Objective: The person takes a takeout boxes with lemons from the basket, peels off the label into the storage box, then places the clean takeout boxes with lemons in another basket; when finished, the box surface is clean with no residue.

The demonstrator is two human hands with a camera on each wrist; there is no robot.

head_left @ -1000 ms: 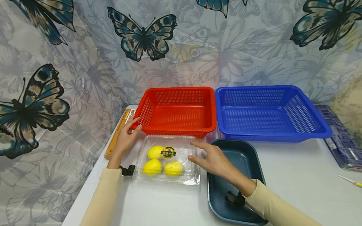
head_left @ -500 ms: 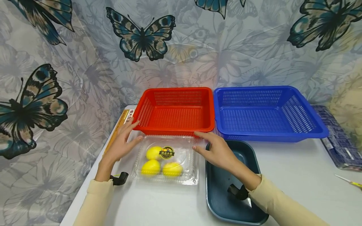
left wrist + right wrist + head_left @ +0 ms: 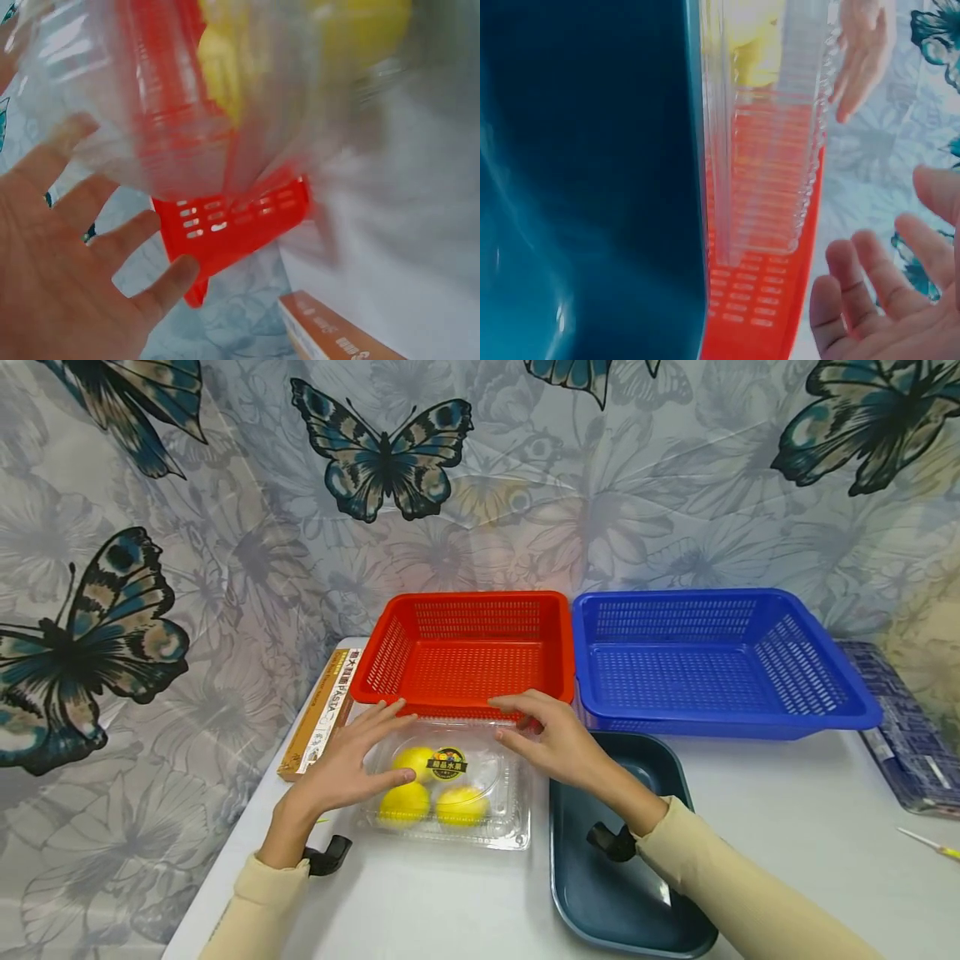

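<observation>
A clear plastic clamshell box (image 3: 495,827) with a black-and-gold label lies closed on the table, holding yellow lemons (image 3: 405,803), three of them showing. Over its left side my left hand (image 3: 348,768) is spread, fingers extended and the thumb above a lemon. My right hand (image 3: 551,739) hovers by the box's far right corner, fingers slightly bent and nothing in them. In the left wrist view the spread left fingers (image 3: 124,236) show beside the blurred clear plastic. The right wrist view has the right fingers (image 3: 866,277) apart from the box's ridged edge (image 3: 810,180).
Behind the box stand a red basket (image 3: 480,670) and, to its right, a blue basket (image 3: 697,681). A dark teal tray (image 3: 600,910) sits under my right forearm. A pasta box (image 3: 318,718) lies at left; a patterned blue package (image 3: 907,727) and a yellow-handled tool (image 3: 930,843) at right.
My left hand has left the red basket's corner, drawn back and swung right over the clamshell box. My right hand has shifted slightly, staying near the box's far right corner.
</observation>
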